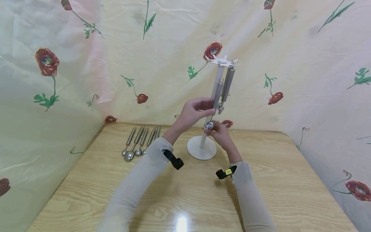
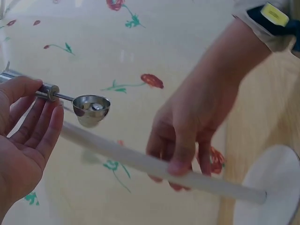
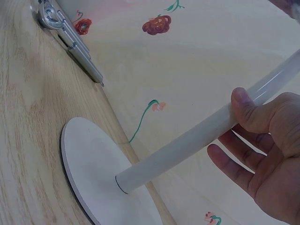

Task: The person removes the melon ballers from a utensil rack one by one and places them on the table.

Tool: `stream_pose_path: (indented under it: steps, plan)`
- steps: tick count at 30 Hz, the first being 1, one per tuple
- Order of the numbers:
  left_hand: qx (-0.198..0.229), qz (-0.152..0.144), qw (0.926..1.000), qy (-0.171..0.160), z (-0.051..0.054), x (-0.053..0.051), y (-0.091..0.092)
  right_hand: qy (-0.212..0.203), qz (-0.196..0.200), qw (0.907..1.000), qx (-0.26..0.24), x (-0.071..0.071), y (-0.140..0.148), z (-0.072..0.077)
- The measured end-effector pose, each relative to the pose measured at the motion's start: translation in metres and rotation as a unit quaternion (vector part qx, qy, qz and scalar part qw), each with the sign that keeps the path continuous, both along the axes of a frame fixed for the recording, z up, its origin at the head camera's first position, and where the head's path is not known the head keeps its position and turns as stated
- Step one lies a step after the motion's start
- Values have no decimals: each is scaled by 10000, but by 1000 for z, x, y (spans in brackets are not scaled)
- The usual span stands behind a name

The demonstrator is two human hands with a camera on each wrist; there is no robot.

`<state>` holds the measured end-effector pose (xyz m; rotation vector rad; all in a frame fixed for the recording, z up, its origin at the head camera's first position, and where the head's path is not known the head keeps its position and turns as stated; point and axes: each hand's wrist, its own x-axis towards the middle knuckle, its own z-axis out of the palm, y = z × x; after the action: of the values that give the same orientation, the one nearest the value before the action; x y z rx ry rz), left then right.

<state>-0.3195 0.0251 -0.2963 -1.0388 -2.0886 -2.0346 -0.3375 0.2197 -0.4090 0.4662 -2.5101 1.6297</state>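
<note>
A white stand with a round base, a pole and a hooked top holds one hanging metal utensil. Beside the pole, my left hand pinches the handle of a small metal scoop between thumb and fingers. The scoop's deep round bowl points down, and the loop at its other end sits below the hooks, apart from them. Lower down, my right hand grips the white pole, thumb on one side and fingers on the other. In the head view the scoop's bowl partly covers its fingertips.
Several metal spoons and scoops lie in a row on the wooden table, left of the stand, partly behind the left forearm. A flowered cloth hangs behind the table and along its sides.
</note>
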Motion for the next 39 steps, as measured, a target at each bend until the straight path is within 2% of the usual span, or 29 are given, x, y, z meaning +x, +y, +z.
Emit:
stream_pose_path:
  steps: [8,13,22,30,36,39]
  plan:
    - [57,544,9979,-346,-20,-9,-35,16,69,9999,-75,-2,-1,2]
    - [-12,888,9951,-441,-31,-13,-57,-15,81,9999,-88,-3,-1,0]
    - [-284,1316,9887,-659,-42,-14,-90,-137,52,9999,-28,-3,0,1]
    - [-763,1643,9769,-1129,-64,-13,-112,-230,106,9997,1,2,-3,8]
    - [-1213,1891,9623,-1531,-85,-13,-128,-245,92,9996,-140,-2,-1,2]
    - [-1350,1930,9595,-1545,-96,-15,-135,-190,105,9996,-156,-3,0,-1]
